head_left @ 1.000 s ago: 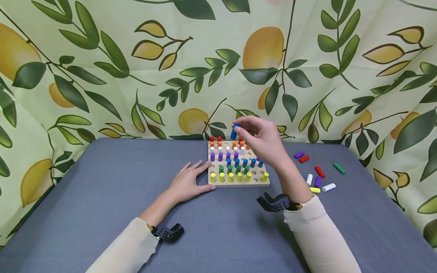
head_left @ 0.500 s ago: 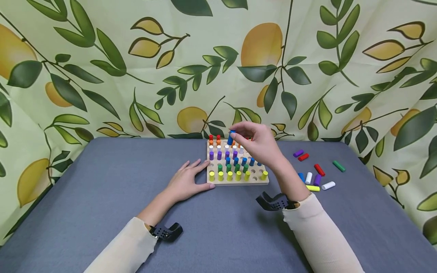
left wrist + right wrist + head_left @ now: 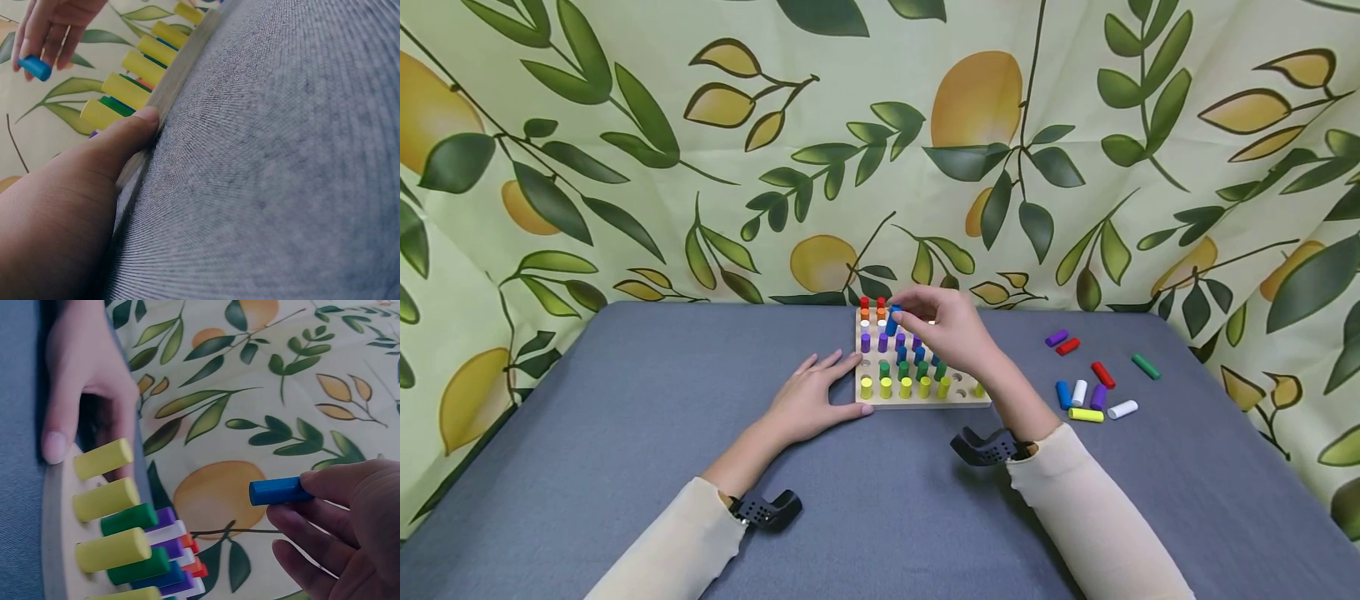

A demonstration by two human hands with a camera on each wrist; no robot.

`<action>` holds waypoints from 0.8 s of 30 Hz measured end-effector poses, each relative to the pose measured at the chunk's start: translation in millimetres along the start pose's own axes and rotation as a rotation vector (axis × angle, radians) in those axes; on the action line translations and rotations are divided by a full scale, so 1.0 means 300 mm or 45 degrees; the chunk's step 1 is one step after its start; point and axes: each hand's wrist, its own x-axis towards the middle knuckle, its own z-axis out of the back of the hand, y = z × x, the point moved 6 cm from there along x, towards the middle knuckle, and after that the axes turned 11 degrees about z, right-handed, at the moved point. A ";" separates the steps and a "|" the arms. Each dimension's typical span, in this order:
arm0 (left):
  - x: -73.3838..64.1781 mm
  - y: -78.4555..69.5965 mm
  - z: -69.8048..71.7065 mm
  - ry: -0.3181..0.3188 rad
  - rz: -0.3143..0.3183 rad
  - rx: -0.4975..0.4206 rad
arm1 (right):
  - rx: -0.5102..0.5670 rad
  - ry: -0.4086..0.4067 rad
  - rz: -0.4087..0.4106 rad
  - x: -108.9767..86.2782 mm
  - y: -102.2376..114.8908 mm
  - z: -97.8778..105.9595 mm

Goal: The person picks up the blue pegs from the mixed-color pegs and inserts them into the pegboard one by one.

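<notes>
A wooden pegboard [image 3: 928, 403] holds upright coloured pegs in rows, yellow at the front, then green, blue, purple, white, orange and red. My left hand [image 3: 808, 400] lies at its front left corner, thumb on the front edge and index fingertip by the left side, fingers fairly straight. Above the board's left half, my right hand [image 3: 951, 329] pinches a blue peg [image 3: 275, 491] between thumb and fingers. In the right wrist view this peg is held apart from the standing ones. The right hand hides part of the rear rows in the head view.
Loose pegs lie on the grey cloth to the right of the board: a green peg [image 3: 1146, 366], a yellow peg [image 3: 1086, 415], a blue peg [image 3: 1063, 395], and several red, purple and white ones. A leaf-and-fruit patterned curtain [image 3: 820, 208] hangs behind the table.
My right hand has moved left and down with the blue peg, from over the back of the board to over its left part. The left hand stays at the corner.
</notes>
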 end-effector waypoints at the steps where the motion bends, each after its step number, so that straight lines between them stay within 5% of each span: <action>1: 0.000 -0.001 0.000 -0.001 -0.001 0.000 | -0.003 0.005 -0.001 0.000 -0.003 -0.006; 24: -0.001 -0.001 -0.003 -0.008 0.006 0.007 | -0.036 0.124 -0.081 -0.007 -0.092 -0.101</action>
